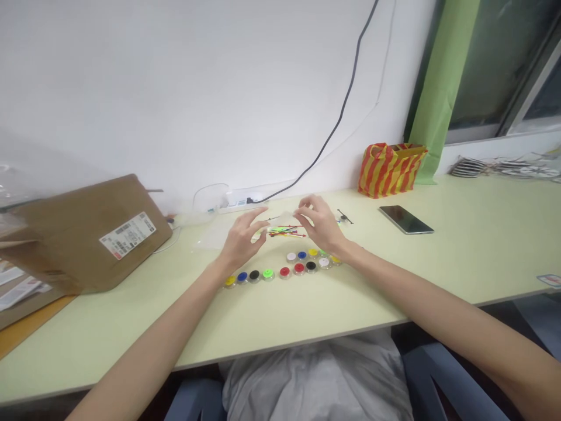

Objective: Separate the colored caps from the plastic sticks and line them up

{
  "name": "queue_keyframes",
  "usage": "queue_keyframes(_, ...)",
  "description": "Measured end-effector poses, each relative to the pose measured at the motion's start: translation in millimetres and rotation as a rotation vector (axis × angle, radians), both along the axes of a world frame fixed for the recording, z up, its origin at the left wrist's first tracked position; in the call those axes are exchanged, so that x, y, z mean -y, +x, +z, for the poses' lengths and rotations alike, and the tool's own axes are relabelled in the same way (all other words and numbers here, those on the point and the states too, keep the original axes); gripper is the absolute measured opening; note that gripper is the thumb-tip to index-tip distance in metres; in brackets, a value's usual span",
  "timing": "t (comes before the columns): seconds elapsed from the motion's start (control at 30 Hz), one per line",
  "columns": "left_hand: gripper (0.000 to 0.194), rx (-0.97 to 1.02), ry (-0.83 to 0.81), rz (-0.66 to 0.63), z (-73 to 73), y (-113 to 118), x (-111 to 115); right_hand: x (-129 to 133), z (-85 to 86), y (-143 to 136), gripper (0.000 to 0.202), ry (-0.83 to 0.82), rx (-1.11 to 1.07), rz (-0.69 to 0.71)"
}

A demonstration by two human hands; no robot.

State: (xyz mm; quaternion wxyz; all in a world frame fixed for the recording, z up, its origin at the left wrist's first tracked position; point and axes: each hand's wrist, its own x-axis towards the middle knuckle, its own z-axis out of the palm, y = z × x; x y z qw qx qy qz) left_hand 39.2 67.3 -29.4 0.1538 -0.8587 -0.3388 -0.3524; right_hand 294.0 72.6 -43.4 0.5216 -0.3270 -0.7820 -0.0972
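My left hand [245,237] hovers over the table with its thumb and fingers curved and apart, and holds nothing that I can see. Across from it, my right hand [322,222] has its fingertips pinched at the edge of a translucent plastic piece [286,218], whose exact kind is unclear. Between and below the hands lies a bundle of thin sticks [287,231] in red, green, yellow and black. Nearer to me stand two rows of small clear round pots with coloured tops, among them a bright green one [268,273] and a red one [284,272]. My right wrist partly hides the back row.
A brown cardboard package [87,234] stands at the left. At the right are a dark-screened phone [406,220] and a red-and-yellow striped bag [391,171]. A black cable [339,120] runs down the wall to a power strip [239,197]. A small black spindly piece [344,217] lies beyond my right hand.
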Motion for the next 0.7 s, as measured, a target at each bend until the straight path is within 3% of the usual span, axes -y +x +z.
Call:
queue_keyframes(0.13, 0.01, 0.096, -0.026, 0.038, 2.1, -4.5, -0.3, -3.1, -1.8, 3.6, 0.015, -0.073, -0.012, -0.006)
queue_keyframes(0.23, 0.011, 0.157, -0.043, 0.034, 5.4, -3.9, 3.0, 0.0, -3.0, 0.3, 0.058, -0.139, 0.025, 0.024)
queue_keyframes(0.3, 0.013, 0.147, -0.035, 0.015, 6.2, -1.3, 5.3, 3.3, -2.4, -3.3, 0.073, -0.154, 0.042, 0.04)
queue_keyframes(0.37, 0.014, 0.121, -0.027, -0.001, 5.3, 2.0, 6.4, 5.8, -0.7, -5.8, 0.059, -0.138, 0.008, 0.034)
queue_keyframes(0.47, 0.015, 0.091, -0.016, 0.003, 1.5, 4.5, 3.8, 7.3, 3.3, -4.8, 0.02, -0.113, -0.062, 0.018)
queue_keyframes(0.63, 0.01, 0.263, 0.126, 0.139, -0.5, -5.6, -6.6, 9.9, 8.6, -0.1, 0.038, -0.175, -0.16, 0.072)
queue_keyframes(0.7, 0.022, 0.333, 0.193, 0.172, 3.3, -10.1, -6.6, 10.9, 8.6, -1.5, 0.038, -0.3, -0.264, 0.116)
